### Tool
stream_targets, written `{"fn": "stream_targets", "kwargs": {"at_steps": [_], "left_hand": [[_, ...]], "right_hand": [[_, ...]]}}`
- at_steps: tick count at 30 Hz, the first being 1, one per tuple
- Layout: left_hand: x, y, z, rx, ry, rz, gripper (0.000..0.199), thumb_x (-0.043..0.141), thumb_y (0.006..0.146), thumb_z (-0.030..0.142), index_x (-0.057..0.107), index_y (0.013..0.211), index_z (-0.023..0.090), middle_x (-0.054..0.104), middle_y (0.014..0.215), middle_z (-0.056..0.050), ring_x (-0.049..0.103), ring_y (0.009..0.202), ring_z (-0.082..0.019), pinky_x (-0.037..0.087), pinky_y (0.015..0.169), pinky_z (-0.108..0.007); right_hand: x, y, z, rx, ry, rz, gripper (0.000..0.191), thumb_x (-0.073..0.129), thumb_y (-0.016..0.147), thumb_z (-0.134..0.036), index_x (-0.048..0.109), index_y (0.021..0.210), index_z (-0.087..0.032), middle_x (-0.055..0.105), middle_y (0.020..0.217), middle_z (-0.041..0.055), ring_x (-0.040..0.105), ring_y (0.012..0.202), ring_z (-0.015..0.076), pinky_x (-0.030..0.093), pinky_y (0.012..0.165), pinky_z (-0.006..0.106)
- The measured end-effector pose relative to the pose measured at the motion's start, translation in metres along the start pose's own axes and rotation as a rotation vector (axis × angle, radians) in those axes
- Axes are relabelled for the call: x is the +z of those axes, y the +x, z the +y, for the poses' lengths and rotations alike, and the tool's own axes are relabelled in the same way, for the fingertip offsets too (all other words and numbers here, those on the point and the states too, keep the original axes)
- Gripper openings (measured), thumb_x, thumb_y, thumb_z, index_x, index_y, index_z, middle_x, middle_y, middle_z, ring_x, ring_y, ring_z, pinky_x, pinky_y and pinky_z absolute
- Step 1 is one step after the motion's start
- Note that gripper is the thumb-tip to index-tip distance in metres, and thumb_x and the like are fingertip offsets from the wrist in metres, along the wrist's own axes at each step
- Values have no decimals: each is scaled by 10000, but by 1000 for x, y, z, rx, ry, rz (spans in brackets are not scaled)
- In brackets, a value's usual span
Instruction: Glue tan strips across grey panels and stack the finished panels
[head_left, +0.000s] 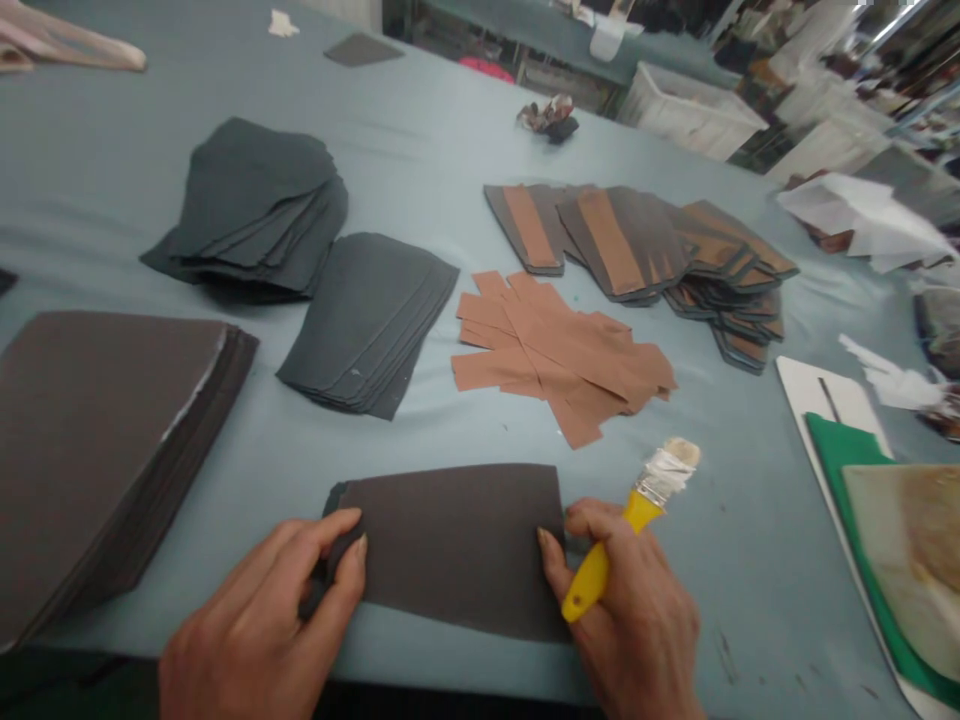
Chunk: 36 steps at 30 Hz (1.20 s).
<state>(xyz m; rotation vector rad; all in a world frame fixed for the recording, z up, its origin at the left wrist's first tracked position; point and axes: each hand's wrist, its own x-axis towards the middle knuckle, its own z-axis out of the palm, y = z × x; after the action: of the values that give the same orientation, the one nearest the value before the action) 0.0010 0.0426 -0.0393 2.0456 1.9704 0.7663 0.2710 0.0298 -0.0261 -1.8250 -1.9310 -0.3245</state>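
Observation:
A dark brown-grey panel (457, 550) lies near the table's front edge between my hands. My left hand (277, 610) pinches its left end, where a darker edge is turned up between thumb and fingers. At the right end, my right hand (630, 600) has thumb and index finger on the panel's edge. That same hand also holds a brush with a yellow handle (589, 583), its bristles pointing up and away, coated in something white. Just beyond the panel is a loose pile of orange-brown strips (562, 350).
Dark green-grey pieces (259, 200) and another such stack (371, 315) lie left of centre. A thick brown stack (105, 430) fills the left. Panels with brown strips (611, 240) are behind the pile. At right sit a white board (832, 385) and green sheet (862, 520).

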Motion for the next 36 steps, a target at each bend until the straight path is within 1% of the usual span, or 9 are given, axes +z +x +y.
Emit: {"fn": "stream_targets", "kwargs": {"at_steps": [5,8,13,17,23,26,30,33,36], "left_hand": [[-5,6,3,121,103,24,287,451,1081,456,697,1087,308,723,828,51,728,699,-159,434,573,-300],[-4,6,5,116,111,42,249,477,1072,399,702,1076,292,728,834,44,723,685,-159,437,569,-297],[-3,5,9,116,75,41,180,533,1040,301,707,1064,262,744,872,32,724,721,-167,474,633,-290],[-4,3,8,107,67,27,163,538,1041,262,700,1053,255,743,890,31,741,813,-177,487,707,-294],[-11,-2,4,97,88,-10,138,552,1040,244,687,1064,259,714,884,23,721,842,-194,482,738,-312],[-15,-3,4,106,94,-16,131,547,1049,244,677,1064,248,711,901,7,711,856,-200,497,754,-320],[-15,-3,17,158,150,28,130,544,1058,239,669,1090,226,725,960,-37,697,877,-237,539,808,-386],[-7,-1,37,245,92,27,193,532,1055,191,654,1205,194,758,1135,-84,717,1039,-254,580,946,-430],[7,2,59,364,5,-45,319,470,1059,132,605,1348,140,719,1378,-113,651,1323,-256,522,1160,-441]], "right_hand": [[3,-2,-1,-102,68,-40,96,545,1048,-212,602,975,-237,804,1169,92,776,911,215,562,776,331],[6,-2,1,-198,122,-61,143,521,1036,-130,617,987,-223,790,1221,119,775,977,222,581,839,354],[7,-4,5,-322,96,-103,233,435,1029,-82,621,1048,-221,747,1322,140,729,1149,285,565,983,464],[6,-2,8,-470,76,-115,300,364,1029,-48,619,1065,-202,727,1350,175,725,1161,291,535,1042,481],[6,7,9,-623,74,-116,285,372,1050,-79,631,1084,-193,732,1329,208,743,1086,294,555,1003,467],[6,10,10,-660,68,-113,309,351,1045,-75,636,1061,-194,733,1325,223,747,1067,300,573,936,447],[6,13,11,-690,41,-116,335,317,1053,-84,632,1050,-197,742,1309,229,763,973,303,582,845,434],[5,13,11,-676,41,-117,361,269,1072,-92,612,1047,-203,749,1300,222,772,959,304,581,827,427],[4,13,10,-663,39,-133,364,254,1090,-107,602,1057,-208,754,1305,201,774,989,298,573,823,409]]}}
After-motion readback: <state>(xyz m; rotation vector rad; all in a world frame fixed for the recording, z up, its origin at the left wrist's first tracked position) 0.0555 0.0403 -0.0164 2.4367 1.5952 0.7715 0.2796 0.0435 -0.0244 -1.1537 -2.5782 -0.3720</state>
